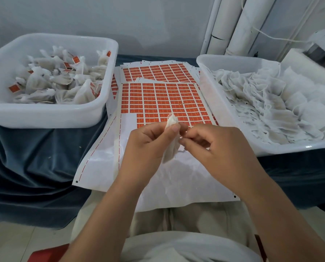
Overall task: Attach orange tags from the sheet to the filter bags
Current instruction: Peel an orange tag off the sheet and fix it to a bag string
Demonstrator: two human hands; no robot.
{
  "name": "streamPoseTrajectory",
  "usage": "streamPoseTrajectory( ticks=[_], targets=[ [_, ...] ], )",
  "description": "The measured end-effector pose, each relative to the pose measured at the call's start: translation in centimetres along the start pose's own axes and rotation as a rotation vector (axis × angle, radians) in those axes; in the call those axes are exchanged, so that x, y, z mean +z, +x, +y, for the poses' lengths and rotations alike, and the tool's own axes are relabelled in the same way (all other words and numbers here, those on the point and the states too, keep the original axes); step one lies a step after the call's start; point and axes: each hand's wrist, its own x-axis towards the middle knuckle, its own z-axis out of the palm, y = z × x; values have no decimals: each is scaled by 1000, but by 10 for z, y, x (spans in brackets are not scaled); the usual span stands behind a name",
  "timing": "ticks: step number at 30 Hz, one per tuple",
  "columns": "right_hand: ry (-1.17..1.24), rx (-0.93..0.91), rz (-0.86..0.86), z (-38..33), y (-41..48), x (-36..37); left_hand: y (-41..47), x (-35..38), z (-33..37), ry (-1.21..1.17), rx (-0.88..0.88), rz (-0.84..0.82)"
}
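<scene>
filter bag (170, 148) is held up between both hands. left hand (148, 146) pinches its upper part, thumb against fingers. right hand (214, 148) has fingers curled, pinching at the bag's edge; string or fabric, can't tell, and no tag visible in the grip. risks: the thin bag could crumple or slip from the pinch, and a tag could stick crooked or fold onto itself. tag sheet (163, 99) lies just beyond and under the grip, near rows already stripped. left tub (50, 114), well left of the grip, holds bags with orange tags on. right tub (212, 95), right of the grip, holds plain untagged bags with strings.
</scene>
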Motion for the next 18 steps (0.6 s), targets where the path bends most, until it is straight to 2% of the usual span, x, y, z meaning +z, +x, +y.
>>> streamPoseTrajectory(
  ticks=[2,4,7,10,14,18],
  targets=[
    [-124,-62,-28,-3,-1,-6,2,1,-3,120,37,19],
    [-225,-163,-96,-4,-1,-12,3,0,-5,240,81,-30],
    [-298,-256,-178,-3,0,-18,4,-6,-3,475,126,-204],
    [-313,-359,-140,0,-2,-20,5,-14,-1,711,93,-398],
    [-276,-410,-126,6,1,-18,0,-14,0,702,109,-577],
    [-64,-310,-202,15,3,-21,-3,-16,2,551,35,-713]
  ],
)
